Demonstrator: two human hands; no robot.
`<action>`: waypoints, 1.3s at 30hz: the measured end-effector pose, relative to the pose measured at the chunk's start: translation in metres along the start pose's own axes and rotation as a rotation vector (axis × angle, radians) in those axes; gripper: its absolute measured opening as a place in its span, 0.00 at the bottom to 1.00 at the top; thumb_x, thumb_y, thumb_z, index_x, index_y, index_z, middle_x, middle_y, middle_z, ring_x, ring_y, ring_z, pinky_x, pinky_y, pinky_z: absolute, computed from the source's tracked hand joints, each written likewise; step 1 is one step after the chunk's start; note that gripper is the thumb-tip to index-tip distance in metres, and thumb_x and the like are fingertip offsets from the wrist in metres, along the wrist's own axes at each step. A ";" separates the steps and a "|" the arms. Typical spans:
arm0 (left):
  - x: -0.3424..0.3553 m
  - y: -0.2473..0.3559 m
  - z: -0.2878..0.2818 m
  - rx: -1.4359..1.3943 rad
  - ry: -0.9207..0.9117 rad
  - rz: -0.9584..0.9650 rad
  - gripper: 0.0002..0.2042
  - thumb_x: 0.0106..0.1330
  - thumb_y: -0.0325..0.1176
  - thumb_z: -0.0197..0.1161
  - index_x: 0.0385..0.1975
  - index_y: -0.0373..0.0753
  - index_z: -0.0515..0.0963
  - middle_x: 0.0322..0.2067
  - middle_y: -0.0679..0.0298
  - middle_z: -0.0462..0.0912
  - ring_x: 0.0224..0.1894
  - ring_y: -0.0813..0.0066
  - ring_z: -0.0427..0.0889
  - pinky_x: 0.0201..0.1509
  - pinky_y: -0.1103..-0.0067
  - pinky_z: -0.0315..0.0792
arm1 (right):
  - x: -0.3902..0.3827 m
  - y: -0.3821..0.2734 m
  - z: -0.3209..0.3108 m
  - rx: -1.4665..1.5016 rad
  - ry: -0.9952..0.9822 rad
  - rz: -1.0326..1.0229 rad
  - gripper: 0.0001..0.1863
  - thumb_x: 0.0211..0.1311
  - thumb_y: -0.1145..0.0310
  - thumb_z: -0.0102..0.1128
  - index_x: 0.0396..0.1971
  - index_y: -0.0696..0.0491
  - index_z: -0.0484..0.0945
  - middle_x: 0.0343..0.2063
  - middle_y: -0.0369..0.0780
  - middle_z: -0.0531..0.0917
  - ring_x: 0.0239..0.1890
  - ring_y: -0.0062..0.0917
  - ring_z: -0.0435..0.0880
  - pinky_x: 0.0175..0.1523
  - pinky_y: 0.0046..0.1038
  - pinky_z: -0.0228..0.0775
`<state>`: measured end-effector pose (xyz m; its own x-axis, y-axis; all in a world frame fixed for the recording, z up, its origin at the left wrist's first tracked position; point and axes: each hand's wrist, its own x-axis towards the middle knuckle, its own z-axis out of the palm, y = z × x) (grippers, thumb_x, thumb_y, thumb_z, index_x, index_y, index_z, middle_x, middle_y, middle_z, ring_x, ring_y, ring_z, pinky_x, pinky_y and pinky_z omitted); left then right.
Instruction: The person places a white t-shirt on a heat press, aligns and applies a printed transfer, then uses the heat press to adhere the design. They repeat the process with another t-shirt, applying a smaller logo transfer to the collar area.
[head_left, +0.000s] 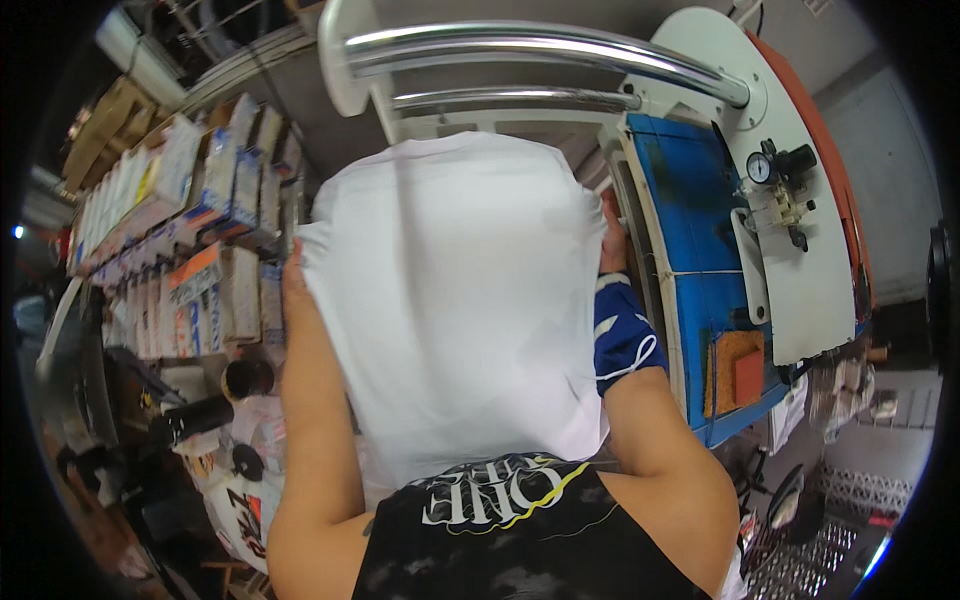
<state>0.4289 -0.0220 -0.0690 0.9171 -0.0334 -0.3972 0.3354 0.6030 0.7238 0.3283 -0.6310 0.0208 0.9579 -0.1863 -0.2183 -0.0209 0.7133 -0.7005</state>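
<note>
Both sides of the white shirt were gripped, by my left hand and my right hand. It was before me, left of the blue pad. I think I was straightening it; next needed a gentle, even pull

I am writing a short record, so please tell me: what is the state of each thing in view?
White garment: spread out, creased near the hands.
Left hand: gripping garment's left edge, partly hidden.
Right hand: gripping its right edge, partly hidden.
Blue panel: darkened near its upper end.
Red block: resting on brown pad.
Gauge: reading too small to tell.
</note>
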 end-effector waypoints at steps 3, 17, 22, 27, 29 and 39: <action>0.017 0.011 -0.009 0.041 0.077 0.035 0.28 0.66 0.52 0.65 0.55 0.34 0.78 0.48 0.57 0.84 0.53 0.64 0.82 0.60 0.68 0.74 | 0.024 -0.008 -0.021 0.031 0.151 0.181 0.24 0.69 0.57 0.59 0.56 0.60 0.77 0.49 0.46 0.85 0.51 0.38 0.84 0.61 0.36 0.75; -0.004 0.010 0.028 -0.085 0.187 0.075 0.15 0.68 0.32 0.61 0.52 0.32 0.79 0.46 0.53 0.86 0.46 0.58 0.86 0.56 0.66 0.80 | 0.027 -0.014 -0.034 -0.072 0.207 0.299 0.27 0.74 0.61 0.46 0.65 0.64 0.67 0.58 0.52 0.79 0.57 0.45 0.81 0.66 0.41 0.72; -0.013 0.012 0.037 -0.115 0.169 0.108 0.16 0.67 0.32 0.63 0.50 0.29 0.79 0.45 0.54 0.86 0.44 0.60 0.86 0.54 0.70 0.78 | 0.022 -0.008 -0.040 -0.181 0.261 0.189 0.27 0.74 0.60 0.45 0.65 0.63 0.67 0.59 0.52 0.78 0.57 0.47 0.81 0.65 0.44 0.72; -0.003 0.000 0.032 -0.024 0.201 0.076 0.17 0.67 0.35 0.64 0.49 0.29 0.79 0.45 0.53 0.86 0.43 0.60 0.86 0.52 0.70 0.79 | 0.037 0.006 -0.051 -0.232 0.354 0.109 0.24 0.70 0.67 0.56 0.61 0.64 0.70 0.55 0.49 0.81 0.54 0.43 0.82 0.59 0.40 0.76; 0.000 -0.007 0.036 0.095 0.292 -0.025 0.20 0.68 0.39 0.65 0.49 0.28 0.79 0.44 0.54 0.86 0.42 0.61 0.85 0.51 0.71 0.78 | 0.044 0.014 -0.053 -0.376 0.528 0.032 0.21 0.65 0.73 0.63 0.56 0.66 0.73 0.51 0.47 0.83 0.48 0.39 0.85 0.53 0.34 0.79; -0.248 -0.058 0.036 0.465 0.017 -0.484 0.38 0.75 0.65 0.43 0.66 0.34 0.70 0.61 0.59 0.78 0.61 0.67 0.76 0.65 0.70 0.70 | -0.212 0.028 -0.018 -0.872 0.217 0.291 0.32 0.77 0.44 0.47 0.57 0.61 0.77 0.50 0.42 0.83 0.52 0.25 0.81 0.57 0.28 0.72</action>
<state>0.1896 -0.0775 0.0086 0.6375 -0.1989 -0.7443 0.7695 0.1170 0.6278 0.1194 -0.5836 0.0346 0.8088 -0.2647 -0.5252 -0.5421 0.0108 -0.8403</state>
